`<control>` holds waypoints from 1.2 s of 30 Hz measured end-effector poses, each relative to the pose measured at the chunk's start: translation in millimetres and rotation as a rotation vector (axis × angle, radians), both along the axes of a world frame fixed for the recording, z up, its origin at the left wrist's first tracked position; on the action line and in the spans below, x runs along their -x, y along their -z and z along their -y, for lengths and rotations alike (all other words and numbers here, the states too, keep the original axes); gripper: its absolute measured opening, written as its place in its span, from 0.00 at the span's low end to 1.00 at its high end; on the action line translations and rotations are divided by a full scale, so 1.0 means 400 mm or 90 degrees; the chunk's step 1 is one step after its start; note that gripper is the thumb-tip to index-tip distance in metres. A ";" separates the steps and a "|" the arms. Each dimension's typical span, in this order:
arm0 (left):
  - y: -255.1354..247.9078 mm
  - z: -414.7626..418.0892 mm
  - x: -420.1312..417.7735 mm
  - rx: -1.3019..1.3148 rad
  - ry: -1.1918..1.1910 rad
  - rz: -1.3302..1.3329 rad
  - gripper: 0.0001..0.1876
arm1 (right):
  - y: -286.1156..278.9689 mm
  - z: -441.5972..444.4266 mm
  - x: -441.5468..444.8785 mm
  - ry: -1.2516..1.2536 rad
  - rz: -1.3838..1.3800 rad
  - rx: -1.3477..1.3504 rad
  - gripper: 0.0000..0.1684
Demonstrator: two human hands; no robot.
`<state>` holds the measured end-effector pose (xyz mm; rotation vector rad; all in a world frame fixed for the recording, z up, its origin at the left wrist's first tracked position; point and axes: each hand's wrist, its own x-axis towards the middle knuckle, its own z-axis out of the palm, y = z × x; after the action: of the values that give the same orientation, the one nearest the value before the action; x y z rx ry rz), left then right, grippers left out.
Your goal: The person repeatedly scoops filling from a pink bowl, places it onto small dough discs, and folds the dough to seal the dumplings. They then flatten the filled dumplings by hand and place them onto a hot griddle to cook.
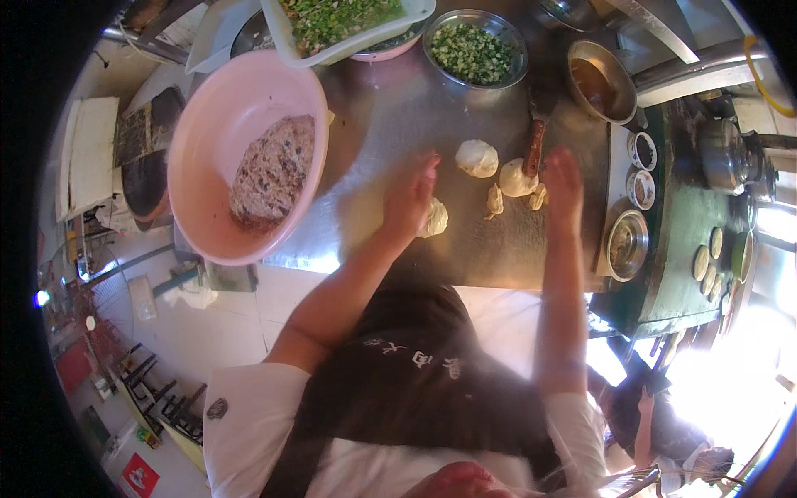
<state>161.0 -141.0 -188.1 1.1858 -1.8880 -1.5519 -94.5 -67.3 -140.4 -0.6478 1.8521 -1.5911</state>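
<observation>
My left hand [411, 193] is over the metal worktop [373, 143], beside a ball of dough [435, 218] that it partly covers. A second dough ball [477, 158] lies between my hands. Close to my right hand [563, 180] is a larger dough piece [518, 178], with a brown handle [534, 148] lying across its edge; what the handle belongs to is hard to make out. Small dough scraps [494, 200] lie just below that piece. Both hands are slightly blurred, their fingers pointing away from me, and I see nothing held in either.
A pink basin [180, 168] of meat filling stands at left. Behind are a tub [348, 50] of chopped greens and a steel bowl [429, 46] of chopped vegetables. A bowl of brown liquid [629, 109] and small bowls [641, 190] stand right; flat dough rounds [702, 263] lie beyond.
</observation>
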 end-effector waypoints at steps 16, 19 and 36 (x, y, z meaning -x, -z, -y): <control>0.020 -0.096 -0.088 0.451 0.135 0.231 0.26 | 0.150 -0.074 -0.421 -0.368 -0.645 -0.170 0.38; 0.008 -0.108 -0.092 0.392 0.023 0.252 0.30 | 0.104 -0.047 -0.420 -0.402 -0.673 -0.196 0.39; 0.021 -0.262 -0.063 0.356 0.271 0.196 0.33 | 0.147 -0.094 -0.302 -0.287 -0.429 -0.117 0.12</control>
<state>186.1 -36.3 -196.5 0.8325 -2.6776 -0.9268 26.1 -29.9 -199.2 -1.5248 2.0618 -0.9510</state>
